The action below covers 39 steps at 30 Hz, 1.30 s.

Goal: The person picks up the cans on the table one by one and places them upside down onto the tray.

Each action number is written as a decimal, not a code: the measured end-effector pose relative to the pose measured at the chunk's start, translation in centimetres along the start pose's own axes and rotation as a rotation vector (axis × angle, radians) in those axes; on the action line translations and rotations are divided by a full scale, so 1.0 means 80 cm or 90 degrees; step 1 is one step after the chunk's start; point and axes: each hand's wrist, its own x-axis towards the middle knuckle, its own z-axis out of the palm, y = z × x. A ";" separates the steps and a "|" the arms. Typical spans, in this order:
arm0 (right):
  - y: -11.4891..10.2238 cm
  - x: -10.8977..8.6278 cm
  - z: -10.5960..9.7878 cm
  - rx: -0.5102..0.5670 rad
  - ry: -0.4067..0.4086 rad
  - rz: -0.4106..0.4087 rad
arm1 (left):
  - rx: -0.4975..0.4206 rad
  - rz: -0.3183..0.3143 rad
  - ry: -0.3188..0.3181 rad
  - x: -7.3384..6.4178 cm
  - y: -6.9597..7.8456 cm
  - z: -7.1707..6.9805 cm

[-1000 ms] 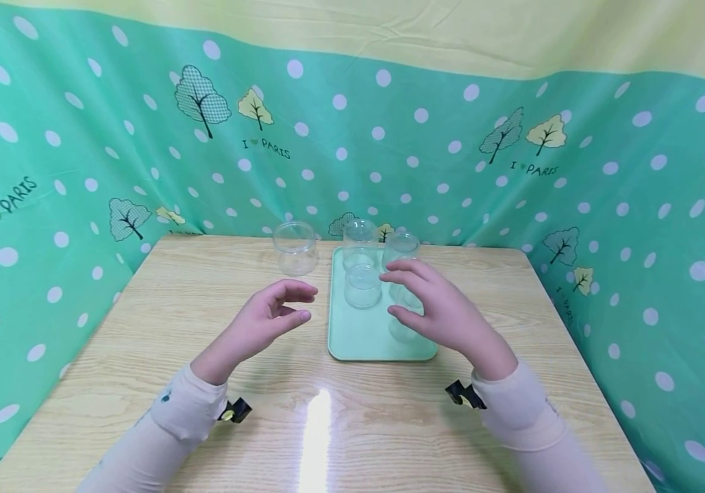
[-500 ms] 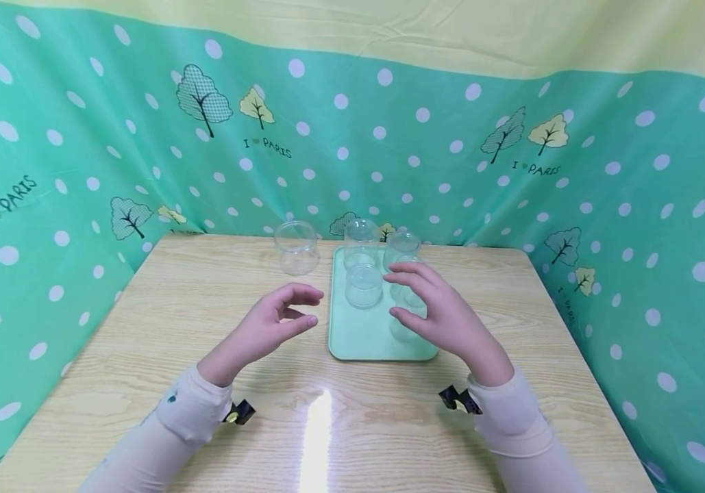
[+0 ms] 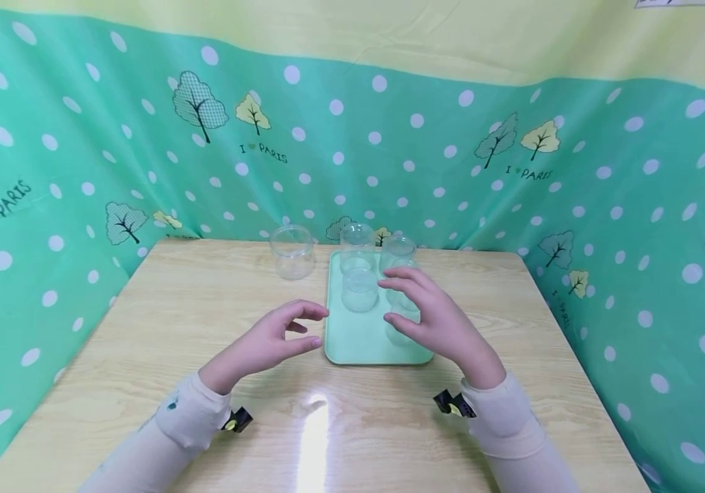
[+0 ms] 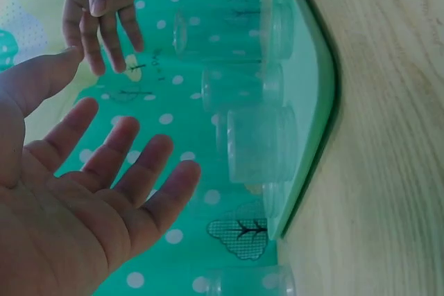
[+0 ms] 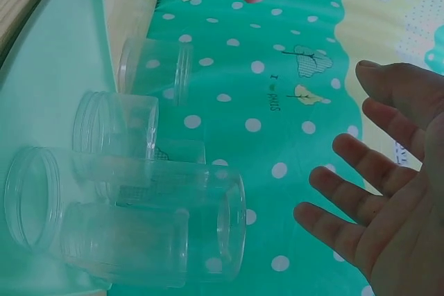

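Several clear, colourless jars stand on a pale green tray (image 3: 352,342), among them a short jar (image 3: 360,292) and a taller jar (image 3: 357,239) behind it. My right hand (image 3: 435,318) hovers over the tray's right side with its fingers spread, partly hiding the jars there; it holds nothing. Just off the tray's left edge floats my left hand (image 3: 272,342), fingers and thumb apart and nothing between them. In the right wrist view a large jar (image 5: 208,227) lies beyond the fingertips, apart from them. The left wrist view shows a jar (image 4: 260,143) clear of the left fingers.
A wide clear jar (image 3: 292,255) stands on the wooden table (image 3: 204,301), behind and left of the tray. A green dotted curtain (image 3: 327,137) hangs round the back and both sides of the table.
My left hand has moved right and a little nearer to me, towards the tray's edge. The right hand has hardly moved. The tray and jars stay in place; the head view tilts slightly.
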 end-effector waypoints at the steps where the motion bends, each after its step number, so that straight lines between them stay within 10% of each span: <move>1: 0.000 -0.001 0.001 0.002 0.000 0.002 | 0.002 -0.001 0.000 -0.001 -0.002 0.002; 18: 0.001 -0.004 0.000 -0.001 0.002 0.016 | 0.218 0.013 0.014 0.019 0.010 -0.025; 39: 0.003 -0.003 -0.005 -0.013 0.003 0.019 | 0.438 -0.034 -0.130 0.112 0.026 -0.093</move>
